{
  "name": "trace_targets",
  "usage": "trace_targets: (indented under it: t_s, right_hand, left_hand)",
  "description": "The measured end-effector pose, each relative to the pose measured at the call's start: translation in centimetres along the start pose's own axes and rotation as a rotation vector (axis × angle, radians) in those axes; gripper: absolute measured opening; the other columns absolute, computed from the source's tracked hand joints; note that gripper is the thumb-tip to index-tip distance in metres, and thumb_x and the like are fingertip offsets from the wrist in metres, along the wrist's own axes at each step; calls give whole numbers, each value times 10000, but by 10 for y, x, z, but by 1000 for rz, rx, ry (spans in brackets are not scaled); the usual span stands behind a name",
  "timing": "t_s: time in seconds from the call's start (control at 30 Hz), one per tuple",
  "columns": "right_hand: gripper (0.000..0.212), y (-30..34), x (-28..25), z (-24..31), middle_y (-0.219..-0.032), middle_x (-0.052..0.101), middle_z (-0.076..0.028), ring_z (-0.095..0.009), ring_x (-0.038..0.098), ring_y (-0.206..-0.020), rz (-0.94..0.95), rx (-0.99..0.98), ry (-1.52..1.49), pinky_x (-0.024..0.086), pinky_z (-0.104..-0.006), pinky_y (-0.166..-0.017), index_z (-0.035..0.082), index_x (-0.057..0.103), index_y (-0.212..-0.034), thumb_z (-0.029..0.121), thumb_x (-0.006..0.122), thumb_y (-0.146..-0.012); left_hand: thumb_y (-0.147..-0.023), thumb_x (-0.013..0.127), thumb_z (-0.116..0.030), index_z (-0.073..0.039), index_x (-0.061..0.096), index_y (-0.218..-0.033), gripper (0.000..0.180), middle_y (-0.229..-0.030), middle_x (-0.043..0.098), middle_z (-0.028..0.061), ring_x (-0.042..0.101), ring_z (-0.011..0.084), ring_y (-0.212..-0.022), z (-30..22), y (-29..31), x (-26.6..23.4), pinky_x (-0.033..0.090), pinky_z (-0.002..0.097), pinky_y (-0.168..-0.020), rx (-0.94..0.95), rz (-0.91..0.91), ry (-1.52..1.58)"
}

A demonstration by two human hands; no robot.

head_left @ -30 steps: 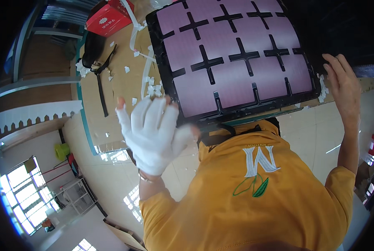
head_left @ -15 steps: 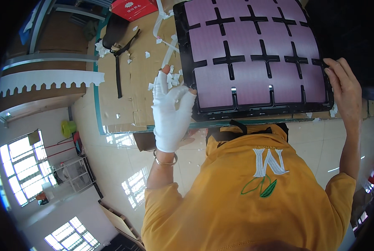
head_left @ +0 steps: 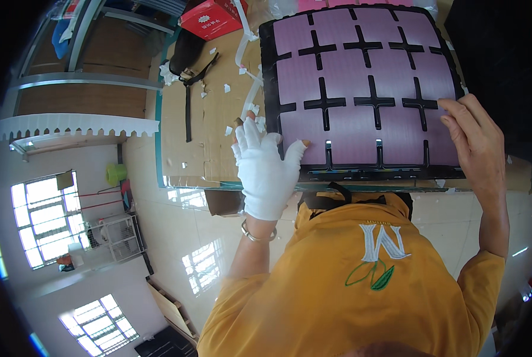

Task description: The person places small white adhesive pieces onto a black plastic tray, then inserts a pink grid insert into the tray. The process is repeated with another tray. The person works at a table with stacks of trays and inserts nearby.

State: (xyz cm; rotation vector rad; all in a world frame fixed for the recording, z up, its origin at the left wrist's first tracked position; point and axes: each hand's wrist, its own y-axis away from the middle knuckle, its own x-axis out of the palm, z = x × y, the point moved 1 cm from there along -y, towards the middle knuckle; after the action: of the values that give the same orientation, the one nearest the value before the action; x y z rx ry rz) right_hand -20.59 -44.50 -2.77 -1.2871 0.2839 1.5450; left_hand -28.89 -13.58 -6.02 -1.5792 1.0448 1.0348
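Observation:
A black moulded panel (head_left: 270, 89) lies on the cardboard-covered table before me, with a purple sheet (head_left: 346, 80) showing between its raised cross-shaped ribs. My left hand (head_left: 267, 178), in a white glove with bare fingertips, rests at the panel's near left corner. Its fingers are spread and its thumb reaches over the edge onto the purple surface. Bare, my right hand (head_left: 480, 149) is at the right side of the panel. Its index finger and thumb stand slightly apart over the purple sheet, beside the end of a black rib. Nothing is visible in either hand.
On the table's left lie a black strap (head_left: 188, 113), small white paper scraps (head_left: 227, 88) and a long whitish strip (head_left: 242, 47). A red box (head_left: 211, 19) stands farther back. Metal shelving (head_left: 87, 81) is at the far left. Pink material (head_left: 313, 5) shows beyond the panel.
My left hand has moved right and nearer, and its thumb now lies over the panel's corner. My right hand's fingertips have shifted inward from the panel's right edge. The view has tilted slightly.

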Motion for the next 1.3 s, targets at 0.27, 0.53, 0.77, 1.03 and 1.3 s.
trace_targets:
  t_s: [0.27,0.53,0.77,1.03,1.3]
  right_hand:
    - [181,3,1,-7,-837,548,-87,-208,568,-667,-31,9,-73,466,-328,-595,2,646,-1051,33,656,-873]
    - [176,3,0,-8,-855,548,-89,-230,572,-680,-36,-1,-9,471,-338,-595,4,637,-1036,31,659,-864]
    - [267,-36,15,57,-865,543,-102,-281,580,-734,79,-437,-89,477,-365,-613,16,606,-1007,6,702,-758]
    - [333,-32,45,79,-948,565,-114,-297,585,-828,187,-519,-195,485,-376,-677,28,587,-1056,11,716,-750]
    - [287,-13,8,50,-905,573,-106,-262,599,-771,54,-225,-89,497,-349,-677,48,612,-1075,22,694,-801]
  left_hand:
    - [-795,714,-178,47,701,-876,240,-1420,475,237,449,333,-1328,4,0,14,377,336,-1025,-354,38,537]
    - [-833,677,-92,16,617,-968,183,-1376,488,226,482,374,-1264,26,-5,-15,381,408,-1037,-209,-359,409]
    - [-684,800,-139,-16,610,-1058,437,-1349,502,210,455,407,-1259,-7,5,-29,328,473,-1077,191,-49,251]
    - [-664,767,-95,-50,540,-1137,527,-1367,466,240,443,436,-1246,-18,21,1,274,580,-1081,318,-83,189]
    - [-680,674,-65,-160,620,-826,183,-980,553,-11,544,224,-982,-7,19,0,194,649,-1101,502,-284,-23]
